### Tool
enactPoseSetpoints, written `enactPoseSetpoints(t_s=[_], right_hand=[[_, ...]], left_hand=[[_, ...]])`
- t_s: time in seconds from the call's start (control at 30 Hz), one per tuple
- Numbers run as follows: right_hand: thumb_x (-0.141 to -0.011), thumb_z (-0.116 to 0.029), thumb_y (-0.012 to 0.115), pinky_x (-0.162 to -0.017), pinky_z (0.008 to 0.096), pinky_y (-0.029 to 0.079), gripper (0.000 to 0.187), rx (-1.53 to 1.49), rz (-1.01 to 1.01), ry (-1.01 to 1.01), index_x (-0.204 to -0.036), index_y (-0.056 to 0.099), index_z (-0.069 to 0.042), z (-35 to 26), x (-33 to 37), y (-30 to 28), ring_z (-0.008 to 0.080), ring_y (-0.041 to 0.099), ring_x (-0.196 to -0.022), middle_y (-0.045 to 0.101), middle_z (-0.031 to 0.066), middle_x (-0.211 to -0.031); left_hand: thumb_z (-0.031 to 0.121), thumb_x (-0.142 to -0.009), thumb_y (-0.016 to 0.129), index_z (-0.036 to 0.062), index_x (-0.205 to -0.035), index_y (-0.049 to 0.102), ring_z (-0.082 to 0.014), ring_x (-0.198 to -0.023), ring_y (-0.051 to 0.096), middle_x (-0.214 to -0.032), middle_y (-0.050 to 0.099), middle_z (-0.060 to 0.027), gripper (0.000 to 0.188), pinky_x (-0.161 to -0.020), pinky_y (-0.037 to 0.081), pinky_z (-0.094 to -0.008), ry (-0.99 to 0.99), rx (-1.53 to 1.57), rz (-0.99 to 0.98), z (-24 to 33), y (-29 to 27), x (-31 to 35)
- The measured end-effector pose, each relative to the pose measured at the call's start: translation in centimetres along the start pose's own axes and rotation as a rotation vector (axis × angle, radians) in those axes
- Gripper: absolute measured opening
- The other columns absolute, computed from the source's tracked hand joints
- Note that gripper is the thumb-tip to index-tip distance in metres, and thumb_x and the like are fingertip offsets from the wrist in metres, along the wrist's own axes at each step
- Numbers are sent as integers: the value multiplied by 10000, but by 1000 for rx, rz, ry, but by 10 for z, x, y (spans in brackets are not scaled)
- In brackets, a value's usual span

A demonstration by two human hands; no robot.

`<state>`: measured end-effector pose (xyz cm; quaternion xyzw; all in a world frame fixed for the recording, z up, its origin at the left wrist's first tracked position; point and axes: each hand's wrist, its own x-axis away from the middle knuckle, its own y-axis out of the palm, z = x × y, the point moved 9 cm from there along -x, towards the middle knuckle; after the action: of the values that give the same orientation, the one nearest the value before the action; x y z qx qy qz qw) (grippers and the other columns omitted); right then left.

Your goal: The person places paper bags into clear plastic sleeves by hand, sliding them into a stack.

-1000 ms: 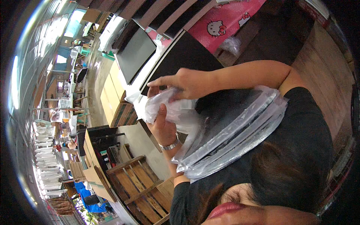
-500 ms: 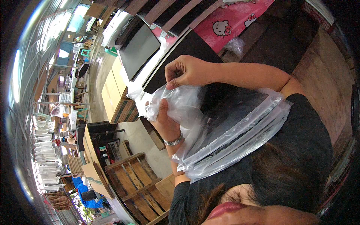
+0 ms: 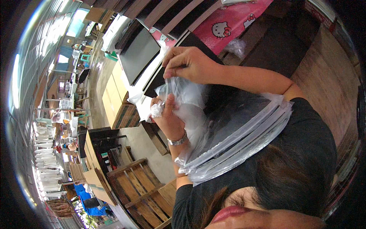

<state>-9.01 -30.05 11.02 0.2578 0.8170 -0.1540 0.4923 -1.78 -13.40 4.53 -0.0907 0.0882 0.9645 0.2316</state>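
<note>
Pinching the clear plastic bag (image 3: 187,91) at its top edge, right hand (image 3: 187,66) above with thumb and fingers (image 3: 173,63) closed tight on the film. Gripping the same bag lower down, left hand (image 3: 166,116) with fingers clenched round a crumpled wad of plastic and the thumb pointing up against the sheet. Held up in the air between both hands, in front of the chest, the bag hangs loose and wrinkled, touching the top of a stack of flat dark panels (image 3: 236,133) in clear sleeves. Leaning slantwise against a black shirt (image 3: 305,145), the stack rests between the forearms; cannot tell what bears it underneath.

Probably best to pull the two grips gently apart so that the film spreads flat instead of bunching. Better to ease the left clench a little, since a tight wad tends to stretch or tear thin plastic. Worth holding the elbows close, so that the slick sleeves do not slide off the lap side.

Around the left wrist, a silver wristwatch (image 3: 178,139). Beyond the hands, a dark flat screen (image 3: 141,53) and a pink patterned cloth (image 3: 232,23) farther up. Below and to the left, a wooden pallet (image 3: 141,187) on a grey concrete floor (image 3: 143,147), with shelves and goods along the far left, too small to make out.
</note>
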Motion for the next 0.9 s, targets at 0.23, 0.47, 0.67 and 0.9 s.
enactPoseSetpoints(t_s=[0.23,0.47,0.67,0.9], right_hand=[[-832,-215,650,-694,284,474,192,-577,-1080,669,-818,634,-25,-2,95,64,137,595,-709,626,48,-735],[-890,-260,567,-656,294,485,215,-977,-225,923,-799,587,-66,45,65,-17,146,610,-742,642,64,-837],[-860,-226,613,-660,294,494,178,-717,-895,561,-877,602,-49,16,74,0,168,608,-717,635,59,-773],[-829,-200,660,-712,300,497,177,-469,-677,1089,-886,630,-35,42,91,-25,153,621,-768,661,59,-805]], left_hand=[[323,-897,570,22,-1023,541,-107,-795,533,-888,584,-16,328,-698,430,-233,-152,100,-24,-20,-50,5],[325,-830,645,19,-1137,571,-106,-793,539,-1075,574,-36,440,-715,472,-281,-286,-277,-790,-36,-23,63],[187,-778,698,67,-979,596,-261,-879,609,-887,630,-127,256,-761,508,-435,-236,476,-703,0,-64,50],[315,-809,626,32,-1108,525,-281,-891,609,-1039,604,-151,424,-712,518,-429,-635,154,-418,-57,-78,38]])
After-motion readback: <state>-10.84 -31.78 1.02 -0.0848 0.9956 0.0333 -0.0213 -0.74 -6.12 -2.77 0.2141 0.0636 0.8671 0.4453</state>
